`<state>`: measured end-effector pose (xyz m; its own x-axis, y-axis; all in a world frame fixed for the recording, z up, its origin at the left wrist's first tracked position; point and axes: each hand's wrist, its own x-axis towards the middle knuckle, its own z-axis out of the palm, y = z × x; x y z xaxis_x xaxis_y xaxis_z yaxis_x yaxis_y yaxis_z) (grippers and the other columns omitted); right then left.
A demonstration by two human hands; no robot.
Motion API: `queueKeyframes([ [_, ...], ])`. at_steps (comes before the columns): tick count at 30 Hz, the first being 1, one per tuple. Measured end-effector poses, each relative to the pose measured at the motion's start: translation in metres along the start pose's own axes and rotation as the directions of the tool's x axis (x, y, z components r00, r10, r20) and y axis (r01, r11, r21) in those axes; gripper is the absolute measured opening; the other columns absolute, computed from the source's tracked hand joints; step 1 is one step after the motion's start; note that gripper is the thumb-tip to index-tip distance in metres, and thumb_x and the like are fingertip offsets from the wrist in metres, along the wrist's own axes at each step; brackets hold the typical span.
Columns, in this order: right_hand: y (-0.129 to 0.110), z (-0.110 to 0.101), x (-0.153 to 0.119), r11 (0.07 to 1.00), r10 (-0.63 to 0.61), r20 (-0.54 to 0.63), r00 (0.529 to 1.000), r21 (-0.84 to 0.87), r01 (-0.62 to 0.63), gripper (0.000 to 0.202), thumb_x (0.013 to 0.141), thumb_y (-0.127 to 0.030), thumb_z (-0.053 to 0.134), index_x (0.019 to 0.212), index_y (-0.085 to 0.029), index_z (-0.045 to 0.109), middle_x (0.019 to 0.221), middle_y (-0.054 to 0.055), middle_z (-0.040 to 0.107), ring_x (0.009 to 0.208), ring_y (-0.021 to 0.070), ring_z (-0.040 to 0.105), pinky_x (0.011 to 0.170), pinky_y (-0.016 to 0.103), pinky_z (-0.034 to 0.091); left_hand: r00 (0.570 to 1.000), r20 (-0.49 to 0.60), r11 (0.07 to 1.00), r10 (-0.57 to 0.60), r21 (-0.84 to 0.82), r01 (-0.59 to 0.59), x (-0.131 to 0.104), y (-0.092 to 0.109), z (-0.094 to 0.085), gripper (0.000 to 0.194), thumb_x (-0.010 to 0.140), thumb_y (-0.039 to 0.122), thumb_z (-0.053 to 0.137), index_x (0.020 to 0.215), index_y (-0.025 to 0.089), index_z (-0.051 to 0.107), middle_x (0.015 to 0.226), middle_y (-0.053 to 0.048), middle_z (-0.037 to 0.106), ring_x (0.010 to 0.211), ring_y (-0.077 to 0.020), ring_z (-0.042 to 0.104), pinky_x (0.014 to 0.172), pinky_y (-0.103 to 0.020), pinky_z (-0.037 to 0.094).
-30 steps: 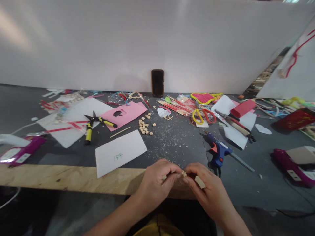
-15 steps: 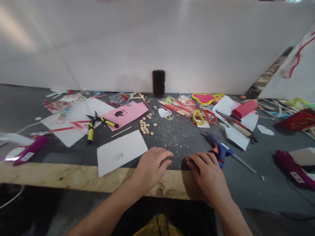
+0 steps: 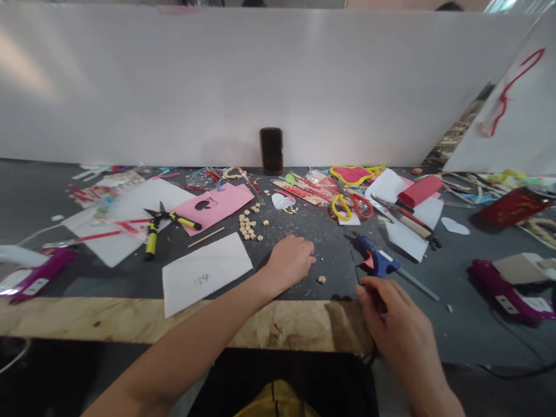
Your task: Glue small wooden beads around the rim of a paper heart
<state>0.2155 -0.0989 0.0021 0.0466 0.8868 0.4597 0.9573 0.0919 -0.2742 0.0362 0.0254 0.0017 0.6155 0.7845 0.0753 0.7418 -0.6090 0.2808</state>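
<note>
My left hand is over the dark tabletop, its fingers curled down and pressed together. The fingertips point away from me, so whatever they hold, if anything, is hidden. Just to its right a small cream cluster of beads lies alone on the table. My right hand hovers by the front edge, loosely curled, thumb a little apart from the fingers and nothing visible in it. Right beyond its fingertips lies a blue glue gun with a glue stick in its back. More cream bead clusters sit in a group farther left.
A white card marked 154 lies left, near yellow-handled pliers and pink paper. Scissors, craft knives and a red can lie right. A phone leans on the white panel.
My right hand has moved right and nearer to me, towards the glue gun, leaving a bead cluster on the table. My left hand has moved forward and right, and its fingers have curled in.
</note>
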Motion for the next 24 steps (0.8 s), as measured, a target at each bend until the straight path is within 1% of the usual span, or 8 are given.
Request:
queueKeyframes([
  [3,0.012,-0.008,0.004,0.972,0.207,0.065,0.976,-0.123,-0.198,0.036,0.088,-0.052,0.037,0.086,-0.022,0.057,0.071,0.005,0.066,0.060,0.0190,0.063,0.052,0.028,0.044,1.000,0.004,1.000,0.011,-0.017,-0.011,0.000,-0.002,0.004,0.012,0.082,0.021,0.056,0.078,0.016,0.066,0.082,-0.009,0.066,0.080,-0.0232,0.059,0.075,-0.033,0.042],
  [6,0.021,-0.007,0.012,0.920,0.347,0.152,0.925,-0.244,-0.305,0.043,0.085,-0.059,0.036,0.084,-0.021,0.057,0.063,0.005,0.065,0.055,0.0226,0.064,0.047,0.029,0.041,1.000,0.000,0.999,0.009,-0.035,-0.009,-0.003,-0.004,0.005,0.015,0.083,0.016,0.052,0.077,0.017,0.066,0.080,-0.009,0.066,0.079,-0.0224,0.059,0.074,-0.032,0.041],
  [10,0.025,-0.003,0.026,0.857,0.453,0.198,0.869,-0.364,-0.363,0.052,0.080,-0.066,0.039,0.090,-0.018,0.058,0.064,0.010,0.068,0.058,0.0276,0.066,0.047,0.032,0.041,0.999,-0.029,0.996,-0.020,-0.084,0.017,-0.011,-0.005,-0.004,0.018,0.085,0.017,0.048,0.079,0.018,0.065,0.081,-0.007,0.065,0.080,-0.0221,0.058,0.072,-0.031,0.040],
  [15,0.022,-0.007,0.043,0.818,0.533,0.320,0.784,-0.432,-0.380,0.044,0.082,-0.058,0.038,0.075,-0.021,0.059,0.070,0.013,0.069,0.063,0.0280,0.066,0.050,0.032,0.041,0.992,-0.066,0.911,-0.110,-0.406,0.074,-0.036,-0.001,-0.020,0.016,0.085,0.021,0.047,0.079,0.020,0.062,0.078,-0.001,0.064,0.074,-0.0164,0.057,0.066,-0.025,0.038],
  [18,0.026,-0.010,0.051,0.810,0.562,0.359,0.745,-0.421,-0.408,0.038,0.078,-0.055,0.043,0.070,-0.022,0.060,0.071,0.012,0.068,0.067,0.0281,0.065,0.052,0.032,0.041,0.979,-0.029,0.791,-0.199,-0.595,0.143,-0.052,0.001,-0.021,0.013,0.084,0.024,0.049,0.079,0.021,0.060,0.068,0.003,0.060,0.062,-0.0124,0.053,0.057,-0.022,0.035],
  [21,0.034,-0.011,0.052,0.804,0.586,0.338,0.736,-0.351,-0.479,0.034,0.073,-0.051,0.046,0.068,-0.021,0.062,0.068,0.010,0.067,0.067,0.0276,0.063,0.054,0.033,0.041,0.972,-0.011,0.665,-0.236,-0.731,0.153,-0.065,0.002,-0.016,0.011,0.082,0.026,0.052,0.080,0.019,0.060,0.068,0.003,0.058,0.063,-0.0116,0.051,0.057,-0.021,0.036],
  [23,0.039,-0.010,0.047,0.795,0.606,0.292,0.740,-0.199,-0.573,0.030,0.070,-0.047,0.050,0.073,-0.020,0.064,0.068,0.009,0.066,0.067,0.0262,0.062,0.055,0.033,0.042,0.967,0.000,0.589,-0.256,-0.793,0.156,-0.071,0.002,-0.013,0.013,0.081,0.028,0.054,0.084,0.018,0.062,0.070,0.002,0.059,0.064,-0.0117,0.051,0.058,-0.021,0.038],
  [24,0.040,-0.010,0.043,0.777,0.616,0.280,0.737,-0.062,-0.626,0.029,0.069,-0.044,0.052,0.078,-0.020,0.065,0.069,0.007,0.066,0.067,0.0249,0.061,0.055,0.032,0.043,0.963,0.011,0.557,-0.269,-0.814,0.165,-0.073,0.002,-0.012,0.015,0.081,0.029,0.054,0.087,0.018,0.063,0.071,0.001,0.060,0.064,-0.0117,0.051,0.058,-0.021,0.038],
])
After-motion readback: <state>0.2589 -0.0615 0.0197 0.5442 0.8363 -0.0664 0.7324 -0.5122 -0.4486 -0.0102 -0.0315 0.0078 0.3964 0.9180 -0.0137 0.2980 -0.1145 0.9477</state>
